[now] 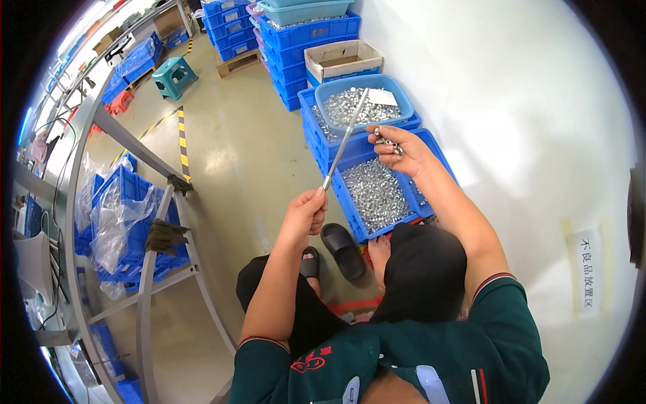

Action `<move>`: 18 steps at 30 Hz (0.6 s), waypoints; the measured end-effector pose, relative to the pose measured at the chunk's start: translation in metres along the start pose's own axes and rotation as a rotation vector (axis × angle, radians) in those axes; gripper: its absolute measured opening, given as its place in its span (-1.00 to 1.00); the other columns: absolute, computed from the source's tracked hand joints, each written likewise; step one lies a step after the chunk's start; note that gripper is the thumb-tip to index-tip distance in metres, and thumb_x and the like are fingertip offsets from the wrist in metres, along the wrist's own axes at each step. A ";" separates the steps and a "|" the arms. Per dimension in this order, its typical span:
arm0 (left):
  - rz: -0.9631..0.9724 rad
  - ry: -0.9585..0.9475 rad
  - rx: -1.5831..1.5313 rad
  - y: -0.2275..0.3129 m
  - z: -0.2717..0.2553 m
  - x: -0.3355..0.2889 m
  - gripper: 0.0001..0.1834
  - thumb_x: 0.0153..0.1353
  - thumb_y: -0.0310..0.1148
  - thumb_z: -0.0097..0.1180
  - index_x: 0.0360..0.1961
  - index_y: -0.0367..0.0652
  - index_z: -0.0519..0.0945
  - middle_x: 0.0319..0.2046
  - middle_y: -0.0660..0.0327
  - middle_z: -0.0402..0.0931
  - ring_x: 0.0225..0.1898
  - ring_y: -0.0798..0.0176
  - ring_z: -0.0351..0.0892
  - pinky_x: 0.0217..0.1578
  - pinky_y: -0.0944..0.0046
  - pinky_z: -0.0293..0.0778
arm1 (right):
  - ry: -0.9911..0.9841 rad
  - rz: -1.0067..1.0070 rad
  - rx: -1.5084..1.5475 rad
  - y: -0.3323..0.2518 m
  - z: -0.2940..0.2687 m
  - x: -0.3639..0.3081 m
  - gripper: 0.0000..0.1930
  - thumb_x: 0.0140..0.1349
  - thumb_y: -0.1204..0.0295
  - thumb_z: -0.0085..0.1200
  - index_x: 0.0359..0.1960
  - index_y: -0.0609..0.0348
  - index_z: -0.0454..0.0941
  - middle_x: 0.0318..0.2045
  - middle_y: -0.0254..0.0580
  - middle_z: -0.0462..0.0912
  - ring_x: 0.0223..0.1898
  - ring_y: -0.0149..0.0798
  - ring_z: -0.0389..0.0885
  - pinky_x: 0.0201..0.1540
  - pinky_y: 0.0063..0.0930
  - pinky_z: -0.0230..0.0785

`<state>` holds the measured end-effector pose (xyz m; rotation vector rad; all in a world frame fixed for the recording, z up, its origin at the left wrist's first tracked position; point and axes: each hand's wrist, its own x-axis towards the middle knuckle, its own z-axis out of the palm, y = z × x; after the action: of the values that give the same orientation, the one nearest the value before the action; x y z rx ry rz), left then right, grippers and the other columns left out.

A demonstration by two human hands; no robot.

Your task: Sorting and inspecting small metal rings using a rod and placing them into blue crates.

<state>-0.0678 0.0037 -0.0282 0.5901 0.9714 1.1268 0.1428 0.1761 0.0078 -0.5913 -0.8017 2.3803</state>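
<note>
My left hand (306,214) is closed around the lower end of a thin silvery metal rod (346,140), which slants up and away to the right. In my right hand (408,149) are several small silvery metal parts (388,143), loosely gripped by bent fingers close to the rod. These parts look like nuts, but are too small to name surely. Below my right hand a blue bin (345,210) holds a heap of similar parts (375,194). Farther back, a light blue basket (406,94) contains more of them, with a white paper slip (382,97) on top.
A white wall (538,135) runs along the right. Behind the basket are a cardboard box (343,57) and stacked blue crates (289,74). At the left stands a grey metal frame (145,296) beside plastic-draped blue bins (124,202). A black slipper (343,251) lies on the floor.
</note>
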 end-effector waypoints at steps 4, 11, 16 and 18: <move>0.006 -0.004 -0.009 -0.003 -0.001 0.004 -0.66 0.27 -0.15 -0.16 -0.60 -0.08 0.31 -0.84 0.48 0.00 -0.84 0.58 -0.13 -0.82 0.50 -0.20 | -0.001 -0.021 -0.050 -0.004 0.000 -0.001 -0.72 0.17 0.47 -0.03 -0.09 0.34 0.37 -0.38 -0.25 0.44 -0.60 -0.59 0.26 -0.70 -0.79 0.10; 0.066 0.061 -0.021 -0.008 0.020 0.026 -0.69 0.27 -0.15 -0.16 -0.45 -0.15 0.42 -0.83 0.48 0.00 -0.84 0.58 -0.13 -0.81 0.50 -0.19 | 0.019 -0.010 -0.142 0.002 -0.015 -0.002 -0.79 0.15 0.46 0.04 -0.20 0.29 0.45 -0.43 -0.28 0.45 -0.62 -0.58 0.27 -0.69 -0.78 0.10; 0.088 0.044 -0.039 -0.010 0.043 0.046 -0.71 0.26 -0.16 -0.13 -0.38 -0.18 0.46 -0.82 0.49 0.00 -0.83 0.59 -0.13 -0.80 0.50 -0.19 | -0.072 0.029 -0.178 0.009 -0.025 -0.007 -0.82 0.12 0.42 0.08 -0.28 0.23 0.48 -0.49 -0.30 0.45 -0.65 -0.57 0.25 -0.69 -0.77 0.08; 0.082 0.046 -0.043 -0.009 0.051 0.048 -0.73 0.24 -0.18 -0.10 -0.37 -0.18 0.46 -0.82 0.49 0.01 -0.83 0.59 -0.12 -0.79 0.50 -0.19 | -0.133 0.046 -0.262 0.011 -0.022 -0.011 -0.84 0.10 0.44 0.09 -0.31 0.22 0.48 -0.55 -0.33 0.43 -0.66 -0.55 0.24 -0.68 -0.76 0.08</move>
<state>-0.0133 0.0492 -0.0272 0.5757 0.9678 1.2356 0.1591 0.1709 -0.0130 -0.5631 -1.1823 2.3939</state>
